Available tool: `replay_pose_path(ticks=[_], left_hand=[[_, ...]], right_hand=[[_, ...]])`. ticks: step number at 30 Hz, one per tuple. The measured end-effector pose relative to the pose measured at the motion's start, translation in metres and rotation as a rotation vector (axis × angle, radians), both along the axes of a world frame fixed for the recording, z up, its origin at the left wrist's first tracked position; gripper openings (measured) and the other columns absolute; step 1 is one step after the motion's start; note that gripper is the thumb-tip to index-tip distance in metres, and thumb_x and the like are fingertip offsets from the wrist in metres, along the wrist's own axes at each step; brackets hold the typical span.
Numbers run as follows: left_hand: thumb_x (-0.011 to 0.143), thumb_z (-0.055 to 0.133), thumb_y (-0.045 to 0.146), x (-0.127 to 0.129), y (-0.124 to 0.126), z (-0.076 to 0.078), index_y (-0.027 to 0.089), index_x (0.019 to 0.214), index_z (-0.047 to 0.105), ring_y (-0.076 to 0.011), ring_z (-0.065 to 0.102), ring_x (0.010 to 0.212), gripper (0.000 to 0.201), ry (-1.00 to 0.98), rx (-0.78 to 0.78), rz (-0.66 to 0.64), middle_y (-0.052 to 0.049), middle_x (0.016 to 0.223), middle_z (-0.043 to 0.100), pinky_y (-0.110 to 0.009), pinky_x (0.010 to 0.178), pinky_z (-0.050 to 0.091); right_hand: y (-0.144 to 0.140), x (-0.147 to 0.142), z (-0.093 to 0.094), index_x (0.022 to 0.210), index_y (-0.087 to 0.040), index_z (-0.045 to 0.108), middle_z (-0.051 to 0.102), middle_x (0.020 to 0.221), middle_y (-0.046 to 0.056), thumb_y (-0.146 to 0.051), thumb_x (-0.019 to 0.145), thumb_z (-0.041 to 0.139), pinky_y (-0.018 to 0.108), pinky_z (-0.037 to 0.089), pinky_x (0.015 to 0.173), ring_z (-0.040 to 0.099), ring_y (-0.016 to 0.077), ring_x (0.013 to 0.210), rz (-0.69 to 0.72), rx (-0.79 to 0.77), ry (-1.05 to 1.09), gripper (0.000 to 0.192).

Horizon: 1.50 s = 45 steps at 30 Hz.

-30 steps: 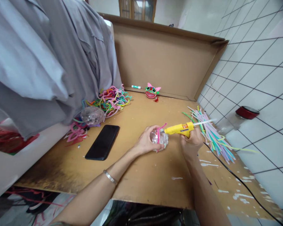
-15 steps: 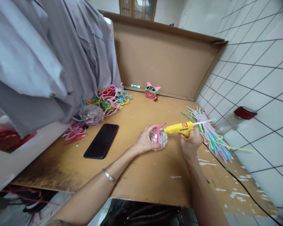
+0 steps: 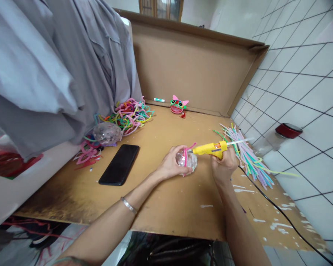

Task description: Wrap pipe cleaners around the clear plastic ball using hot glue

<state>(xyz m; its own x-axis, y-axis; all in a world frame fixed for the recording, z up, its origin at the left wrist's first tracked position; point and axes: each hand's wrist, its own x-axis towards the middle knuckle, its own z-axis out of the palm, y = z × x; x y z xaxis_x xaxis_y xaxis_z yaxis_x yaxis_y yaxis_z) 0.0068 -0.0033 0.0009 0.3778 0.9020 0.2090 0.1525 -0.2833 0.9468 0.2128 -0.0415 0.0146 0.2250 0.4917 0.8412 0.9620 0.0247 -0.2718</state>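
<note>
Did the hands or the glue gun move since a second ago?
Hardly. The left hand still holds the clear faceted ball with its pink pipe cleaner, and the right hand still aims the yellow glue gun at it. Nothing was picked up or let go. The black phone stayed put; only the view shifted slightly.

Soft, even daylight is filling the scene, and nothing is looking dim. The white tiled wall (image 3: 302, 92) is glowing brightly and washing out slightly toward the upper right. Only faint, diffuse shadows are lying under the hands on the counter (image 3: 166, 207). The wide lens is bending straight lines, so the tile joints and the cardboard backing (image 3: 194, 70) are curving near the edges. The grey cloth (image 3: 36, 74) is stretching and softening at the left border, while the centre is staying sharp.
</note>
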Motion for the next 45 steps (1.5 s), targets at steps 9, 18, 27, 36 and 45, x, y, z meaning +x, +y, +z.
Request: replay_pose_path(ticks=[9,18,27,36,45], left_hand=[[0.05,0.086,0.021,0.0,0.0,0.001,0.021,0.125,0.058,-0.0275,0.06,0.109,0.08,-0.003,0.007,0.011,-0.008,0.123,0.058,-0.043,0.097,0.05],[0.051,0.087,0.025,-0.001,0.001,0.0,0.023,0.125,0.057,-0.0276,0.058,0.113,0.08,0.015,0.024,0.004,-0.008,0.124,0.057,-0.041,0.099,0.047],[0.049,0.087,0.023,-0.001,0.001,0.003,0.022,0.122,0.058,-0.0278,0.058,0.114,0.078,-0.004,0.028,0.016,-0.008,0.124,0.058,-0.04,0.1,0.048],[0.052,0.085,0.026,-0.001,0.002,-0.001,0.022,0.124,0.058,-0.0286,0.058,0.115,0.077,-0.001,0.029,0.004,-0.008,0.124,0.059,-0.045,0.104,0.045],[0.052,0.087,0.027,0.0,0.001,-0.003,0.024,0.124,0.059,-0.0284,0.059,0.114,0.078,0.019,0.066,-0.004,-0.007,0.123,0.06,-0.043,0.104,0.045]], right_hand=[[0.0,-0.001,-0.001,0.075,-0.023,0.049,0.052,0.075,0.003,-0.022,0.077,0.054,0.032,0.04,0.064,0.052,0.0223,0.071,0.0,0.011,-0.017,0.005],[0.002,-0.002,0.0,0.072,-0.024,0.047,0.049,0.072,0.002,-0.025,0.074,0.055,0.033,0.039,0.063,0.049,0.0224,0.069,0.023,0.017,0.072,0.008],[0.012,0.004,-0.006,0.073,-0.023,0.05,0.052,0.071,0.002,-0.036,0.072,0.057,0.035,0.044,0.069,0.052,0.0219,0.071,0.009,0.013,0.262,0.014],[0.028,0.053,-0.039,0.088,-0.017,0.055,0.062,0.079,0.009,-0.05,0.065,0.067,0.036,0.046,0.067,0.057,0.0242,0.071,-0.279,-0.257,0.384,0.041],[0.019,0.056,-0.04,0.095,-0.011,0.061,0.064,0.093,0.019,-0.043,0.07,0.064,0.05,0.045,0.082,0.059,0.0367,0.095,-0.388,-0.319,0.282,0.041]])
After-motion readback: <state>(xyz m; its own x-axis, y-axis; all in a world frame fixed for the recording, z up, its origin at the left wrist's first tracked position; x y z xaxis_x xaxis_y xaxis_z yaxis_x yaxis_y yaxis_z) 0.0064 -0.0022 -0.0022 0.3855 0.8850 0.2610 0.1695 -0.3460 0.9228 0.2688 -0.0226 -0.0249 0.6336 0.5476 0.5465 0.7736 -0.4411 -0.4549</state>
